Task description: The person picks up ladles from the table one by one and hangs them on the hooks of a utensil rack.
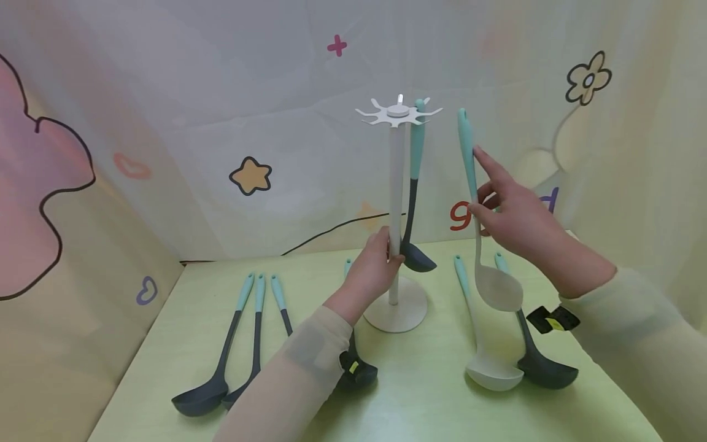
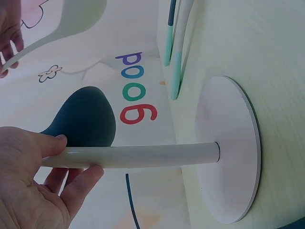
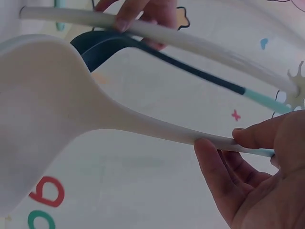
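Note:
My left hand [image 1: 372, 270] grips the white pole [image 1: 396, 184] of an upright utensil stand, low down above its round base [image 1: 409, 310]. A ring of hooks [image 1: 381, 116] tops the pole, and a dark ladle [image 1: 418, 258] with a mint handle hangs there, bowl beside the pole. To the stand's right, my right hand [image 1: 516, 215] holds a white ladle [image 1: 499, 288] upright in the air, bowl down. In the right wrist view, thumb and fingers of that hand [image 3: 267, 176] pinch the ladle's shaft near its mint handle; the bowl [image 3: 38, 109] is apart from the stand.
Several dark ladles [image 1: 204, 398] with mint handles lie on the table's left, partly behind my left sleeve. Another dark ladle [image 1: 361, 373] lies by the left wrist. On the right lie a white ladle [image 1: 494, 374] and a dark ladle [image 1: 547, 371]. A printed curtain [image 1: 298, 123] hangs behind.

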`<state>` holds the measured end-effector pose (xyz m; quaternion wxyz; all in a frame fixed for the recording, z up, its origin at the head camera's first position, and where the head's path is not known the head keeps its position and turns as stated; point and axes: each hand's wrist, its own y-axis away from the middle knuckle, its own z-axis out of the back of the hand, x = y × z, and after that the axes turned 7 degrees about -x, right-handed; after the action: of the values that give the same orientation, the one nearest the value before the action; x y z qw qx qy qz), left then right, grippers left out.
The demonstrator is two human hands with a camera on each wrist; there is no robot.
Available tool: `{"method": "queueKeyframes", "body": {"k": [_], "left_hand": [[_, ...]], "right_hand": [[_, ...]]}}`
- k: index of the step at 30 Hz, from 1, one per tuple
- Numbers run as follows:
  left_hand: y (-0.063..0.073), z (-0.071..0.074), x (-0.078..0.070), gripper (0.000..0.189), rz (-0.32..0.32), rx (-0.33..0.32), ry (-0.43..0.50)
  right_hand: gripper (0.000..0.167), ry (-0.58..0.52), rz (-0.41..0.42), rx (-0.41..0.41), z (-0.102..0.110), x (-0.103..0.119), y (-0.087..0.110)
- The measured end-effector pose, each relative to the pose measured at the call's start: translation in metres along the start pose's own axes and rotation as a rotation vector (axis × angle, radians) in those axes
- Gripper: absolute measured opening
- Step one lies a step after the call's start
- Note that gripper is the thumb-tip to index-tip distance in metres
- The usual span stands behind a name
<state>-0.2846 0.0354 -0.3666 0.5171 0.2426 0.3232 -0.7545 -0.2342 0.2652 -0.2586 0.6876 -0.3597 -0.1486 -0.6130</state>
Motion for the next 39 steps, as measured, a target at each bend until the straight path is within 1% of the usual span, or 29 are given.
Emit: {"method": "queueKeyframes", "body": {"k": [6,10,14,22,30,39], "left_hand": [[0.000,0.000,0.001,0.032,-0.005,-0.004,0.003],[0.001,0.000,0.001,0.031,-0.004,-0.001,0.007],[0.000,-0.001,0.001,0.031,-0.010,0.002,0.012],[-0.002,0.001,0.000,0.032,-0.020,-0.009,-0.016],[-0.003,0.001,0.002,0.032,-0.020,-0.006,-0.011],[-0.002,-0.001,0.004,0.030,-0.005,-0.002,0.008]], "right_hand": [[0.087,-0.040,0.038,-0.028,-0.007,0.019,0.004],[0.086,-0.052,0.049,-0.045,-0.009,0.026,0.007],[0.086,-0.066,0.059,-0.053,-0.009,0.029,0.011],[0.087,-0.102,0.081,-0.061,-0.009,0.031,0.014],[0.087,-0.092,0.084,-0.050,-0.010,0.033,0.014],[0.087,-0.056,0.058,0.004,-0.013,0.036,0.014]]}}
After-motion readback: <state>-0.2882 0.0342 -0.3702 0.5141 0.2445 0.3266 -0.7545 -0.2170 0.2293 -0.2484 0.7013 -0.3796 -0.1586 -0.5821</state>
